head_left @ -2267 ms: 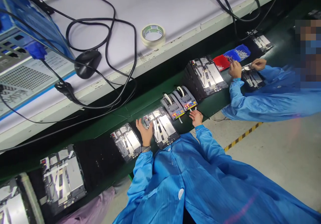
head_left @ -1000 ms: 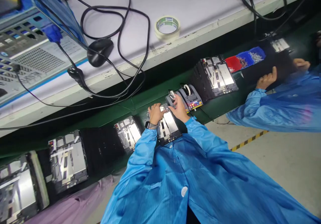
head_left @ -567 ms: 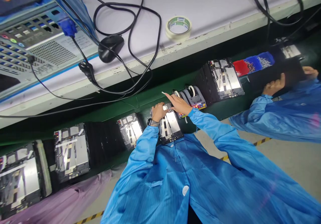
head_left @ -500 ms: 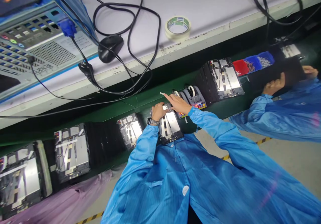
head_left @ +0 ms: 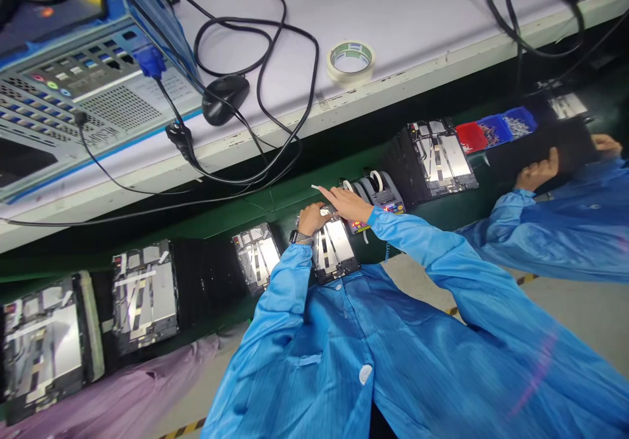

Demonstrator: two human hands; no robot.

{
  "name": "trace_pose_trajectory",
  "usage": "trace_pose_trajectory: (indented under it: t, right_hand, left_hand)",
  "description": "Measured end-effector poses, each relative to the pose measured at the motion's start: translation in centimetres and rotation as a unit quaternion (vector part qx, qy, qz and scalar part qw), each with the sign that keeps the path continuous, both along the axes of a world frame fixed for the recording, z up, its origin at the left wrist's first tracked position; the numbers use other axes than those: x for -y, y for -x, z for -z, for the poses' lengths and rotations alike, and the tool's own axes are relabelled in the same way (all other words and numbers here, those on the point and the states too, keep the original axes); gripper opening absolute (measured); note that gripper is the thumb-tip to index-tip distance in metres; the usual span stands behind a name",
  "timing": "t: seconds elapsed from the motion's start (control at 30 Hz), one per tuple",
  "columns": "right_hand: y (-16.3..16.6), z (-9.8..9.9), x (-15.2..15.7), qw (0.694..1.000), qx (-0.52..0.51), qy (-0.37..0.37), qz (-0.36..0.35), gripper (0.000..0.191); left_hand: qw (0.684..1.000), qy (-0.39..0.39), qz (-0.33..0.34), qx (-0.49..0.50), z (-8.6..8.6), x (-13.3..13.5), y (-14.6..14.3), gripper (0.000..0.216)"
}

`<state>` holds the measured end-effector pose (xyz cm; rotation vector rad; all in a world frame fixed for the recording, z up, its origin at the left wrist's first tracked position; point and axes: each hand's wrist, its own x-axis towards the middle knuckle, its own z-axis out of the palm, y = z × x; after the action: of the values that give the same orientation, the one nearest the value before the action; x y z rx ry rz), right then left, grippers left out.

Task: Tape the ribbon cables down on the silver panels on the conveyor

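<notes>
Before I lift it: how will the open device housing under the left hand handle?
The open device housing will likely feel stiff, since its black frame and metal plates look rigid. The thin strips may be delicate, so hold the edge. Lying flat on the green work surface, it seems unlikely to roll.

Left hand maybe curled, right extended.

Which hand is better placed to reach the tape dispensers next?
Right, probably: the right hand is stretched out just beside the tape dispensers, while the left hand rests on a corner of the metal-framed device, further from them.
</notes>
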<state>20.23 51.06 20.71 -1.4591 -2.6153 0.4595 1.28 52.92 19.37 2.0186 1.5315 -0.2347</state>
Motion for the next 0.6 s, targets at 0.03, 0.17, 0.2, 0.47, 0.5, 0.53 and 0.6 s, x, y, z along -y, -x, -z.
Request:
trace_pose_trajectory:
  t: [0.03,0.17,0.2,0.47,0.5,0.53,0.6]
  right_hand:
    - [-0.1,0.1,0.0,1.000,-0.001,-0.005,0.002,0.106]
    - [-0.3,0.3,0.2,1.000,-0.017,-0.013,0.015,0.108]
    - [-0.3,0.4,0.2,1.000,-0.021,-0.014,0.018,0.108]
    - [-0.8,-0.8,0.2,0.996,-0.072,0.011,0.045,0.099]
    - [-1.0,-1.0,0.0,0.993,-0.092,0.024,0.065,0.095]
    - [-1.2,-1.2,-0.3,0.989,-0.114,0.043,0.086,0.089]
    - [-1.7,-1.3,-0.8,0.976,-0.157,0.107,0.111,0.080]
  left_hand:
    - [1.000,-0.003,-0.002,-0.004,0.1,0.0,-0.1,0.065]
    - [1.000,-0.008,0.012,-0.003,0.2,0.0,0.0,0.064]
    - [1.000,-0.008,0.017,-0.002,0.2,0.0,0.0,0.065]
    - [0.998,0.045,-0.037,-0.006,0.1,-1.1,-0.4,0.067]
    - [0.997,0.061,-0.043,-0.009,0.1,-1.6,-0.6,0.068]
    - [0.996,0.075,-0.047,-0.013,0.0,-2.0,-0.8,0.069]
    - [0.994,0.098,-0.052,-0.022,-0.1,-3.0,-1.1,0.070]
